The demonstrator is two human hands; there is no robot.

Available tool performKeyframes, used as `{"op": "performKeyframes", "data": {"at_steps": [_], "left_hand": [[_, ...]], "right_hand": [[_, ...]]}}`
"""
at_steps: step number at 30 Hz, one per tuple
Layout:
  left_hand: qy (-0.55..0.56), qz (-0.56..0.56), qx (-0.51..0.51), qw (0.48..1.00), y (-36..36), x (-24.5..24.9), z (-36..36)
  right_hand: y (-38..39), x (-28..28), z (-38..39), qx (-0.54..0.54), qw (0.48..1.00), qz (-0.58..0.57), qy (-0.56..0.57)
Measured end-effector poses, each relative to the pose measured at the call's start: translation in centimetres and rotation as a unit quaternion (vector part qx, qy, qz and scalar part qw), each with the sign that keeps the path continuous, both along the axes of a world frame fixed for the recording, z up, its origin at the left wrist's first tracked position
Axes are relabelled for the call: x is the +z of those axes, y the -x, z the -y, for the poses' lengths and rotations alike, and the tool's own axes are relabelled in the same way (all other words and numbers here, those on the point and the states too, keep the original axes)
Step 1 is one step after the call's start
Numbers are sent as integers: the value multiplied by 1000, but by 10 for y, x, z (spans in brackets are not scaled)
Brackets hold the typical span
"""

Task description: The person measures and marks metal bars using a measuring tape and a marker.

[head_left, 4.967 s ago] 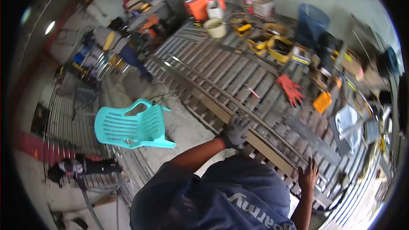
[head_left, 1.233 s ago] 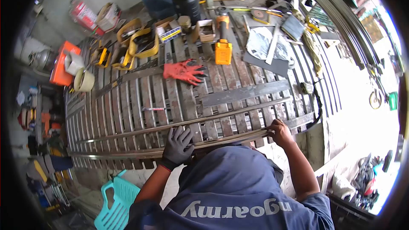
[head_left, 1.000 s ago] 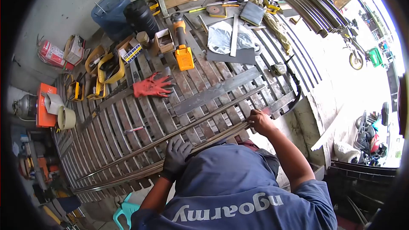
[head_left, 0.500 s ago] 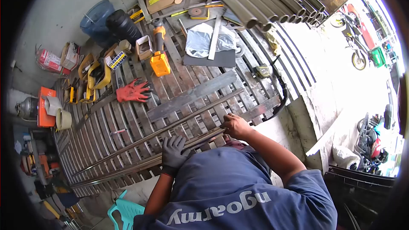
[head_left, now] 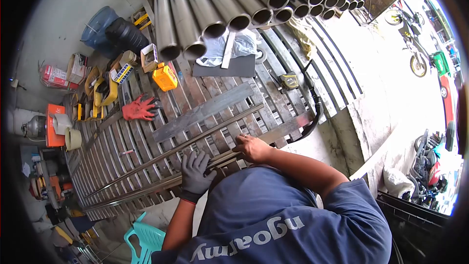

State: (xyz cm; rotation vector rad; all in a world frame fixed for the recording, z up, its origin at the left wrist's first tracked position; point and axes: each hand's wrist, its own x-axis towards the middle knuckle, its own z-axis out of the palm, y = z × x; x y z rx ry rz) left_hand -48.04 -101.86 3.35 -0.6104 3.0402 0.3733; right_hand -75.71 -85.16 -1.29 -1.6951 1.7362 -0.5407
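Long thin metal bars (head_left: 141,188) run along the near edge of a slatted metal bench (head_left: 110,159). My left hand (head_left: 195,172), in a grey glove, lies over these bars with its fingers stretched out. Further right, my bare right hand (head_left: 251,147) has bent fingers closed on the bars near their right end; its fingertips are partly hidden. Just beyond the hands, another long thin bar (head_left: 195,139) lies at a slant. A wide flat metal strip (head_left: 202,112) rests behind it, and a shorter flat strip (head_left: 288,129) is right of my right hand.
Steel pipes (head_left: 215,24) overhang the bench's far side, open ends toward me. On the bench are a red glove (head_left: 140,108), a yellow tool battery (head_left: 165,78), a tape measure (head_left: 289,80) and yellow containers (head_left: 106,90). A black cable (head_left: 312,112) hangs at the right; a turquoise chair (head_left: 145,238) stands below.
The view has shifted forward, so the pipes look larger and cover more of the bench's far side. My left hand has slid along the bars toward my right hand.
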Motion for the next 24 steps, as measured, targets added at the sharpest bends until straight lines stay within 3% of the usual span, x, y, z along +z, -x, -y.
{"op": "performKeyframes", "data": {"at_steps": [4, 7, 11, 14, 15, 16, 17, 18, 20, 21, 24], "left_hand": [[8, -67, -29, 997, 59, -20, -30], [6, -19, -10, 1000, 64, -46, -42], [-2, -33, -9, 999, 65, -41, -39], [-2, -82, -5, 997, 65, -46, -41], [7, -81, 3, 997, 67, -44, -44], [16, -76, 9, 997, 66, -43, -48], [14, -62, 22, 998, 67, -41, -51], [12, -48, 35, 998, 69, -38, -55], [12, -61, 58, 996, 69, -36, -64], [27, -86, 61, 994, 71, -34, -69], [64, -71, 98, 991, 74, -43, -82]], "right_hand": [[-1, -9, 1, 25, 999, -30, 2], [-2, -6, 4, 27, 999, -41, 0], [3, -7, 12, 53, 994, -90, -29], [61, 35, 4, 52, 990, -80, 108], [93, 40, 4, 7, 977, -94, 191], [134, 59, 1, -38, 974, -132, 178], [182, 64, 4, -69, 950, -176, 247], [227, 82, 4, -146, 943, -161, 251], [318, 115, 15, -338, 928, -110, 109], [372, 106, 28, -422, 896, -109, 80], [531, 73, 55, -529, 841, -95, 58]]}}
